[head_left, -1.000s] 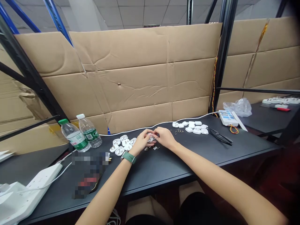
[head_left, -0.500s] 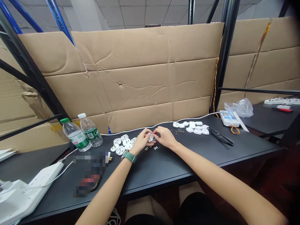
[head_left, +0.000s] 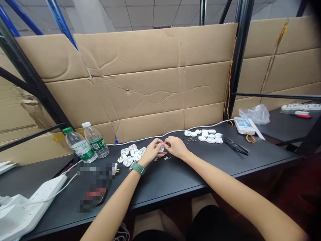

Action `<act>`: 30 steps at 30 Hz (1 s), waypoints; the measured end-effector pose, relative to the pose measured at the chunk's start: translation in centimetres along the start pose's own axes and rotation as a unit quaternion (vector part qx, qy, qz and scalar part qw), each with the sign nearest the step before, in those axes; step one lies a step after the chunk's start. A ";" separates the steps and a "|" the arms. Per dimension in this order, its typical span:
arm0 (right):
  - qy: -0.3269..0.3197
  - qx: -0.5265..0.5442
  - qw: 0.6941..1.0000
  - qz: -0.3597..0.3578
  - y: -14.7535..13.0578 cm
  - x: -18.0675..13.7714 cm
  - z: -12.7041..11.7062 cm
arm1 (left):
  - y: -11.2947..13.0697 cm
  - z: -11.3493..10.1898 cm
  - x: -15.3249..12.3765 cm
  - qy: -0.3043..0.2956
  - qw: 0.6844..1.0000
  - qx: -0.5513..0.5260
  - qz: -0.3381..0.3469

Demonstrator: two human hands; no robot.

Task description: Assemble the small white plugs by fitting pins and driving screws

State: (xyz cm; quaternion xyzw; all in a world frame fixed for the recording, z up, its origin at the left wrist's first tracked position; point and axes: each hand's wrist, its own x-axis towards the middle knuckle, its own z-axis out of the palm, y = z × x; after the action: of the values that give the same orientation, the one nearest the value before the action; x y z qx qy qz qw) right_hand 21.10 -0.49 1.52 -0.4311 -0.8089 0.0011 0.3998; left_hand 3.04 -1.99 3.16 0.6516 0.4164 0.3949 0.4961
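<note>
Cardboard panels [head_left: 140, 80] stand behind the black table [head_left: 160, 187]. Above it, the left hand [head_left: 152, 150] grips a small white plug part [head_left: 161, 149], which lies between both hands, its long axis unclear; the right hand [head_left: 176, 146] pinches what looks like a thin rod [head_left: 166, 148], pointing leftward at it. Loose bits [head_left: 166, 158] lie just nearer the person. Compared with half a second ago, the hands' pose looks unchanged; the view shifts slightly.

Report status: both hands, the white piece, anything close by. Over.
Left hand gripping small white piece, partly hidden. Right hand beside it, pinching thin rod. Small loose parts on tabletop, close to both hands.
</note>
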 end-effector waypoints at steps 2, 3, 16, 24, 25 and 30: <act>0.001 0.005 1.000 0.002 -0.1 0.0 -0.1 | -0.2 -0.1 0.1 0.005 1.000 -0.001 0.000; 0.004 0.012 1.000 -0.001 -0.1 0.0 -0.2 | -0.3 -0.1 0.2 0.008 1.000 -0.002 0.000; -0.019 -0.055 0.998 -0.010 -0.8 -0.3 -0.6 | -0.6 -0.1 0.3 0.018 1.000 0.015 0.004; -0.021 -0.039 0.999 0.000 -0.8 -0.2 -0.5 | -0.2 0.0 0.2 0.012 1.000 0.021 -0.005; -0.021 -0.041 0.999 0.009 -0.7 -0.2 -0.5 | -0.2 0.0 0.2 0.011 1.000 0.020 -0.006; -0.008 -0.001 1.000 -0.005 -0.4 -0.1 -0.5 | -0.2 0.0 0.2 0.014 1.000 0.018 -0.006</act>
State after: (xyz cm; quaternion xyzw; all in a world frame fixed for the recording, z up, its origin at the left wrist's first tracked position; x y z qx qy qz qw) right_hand 21.17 -1.00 2.00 -0.4270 -0.8144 0.0018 0.3930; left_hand 3.05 -1.80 3.01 0.6525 0.4338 0.3935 0.4808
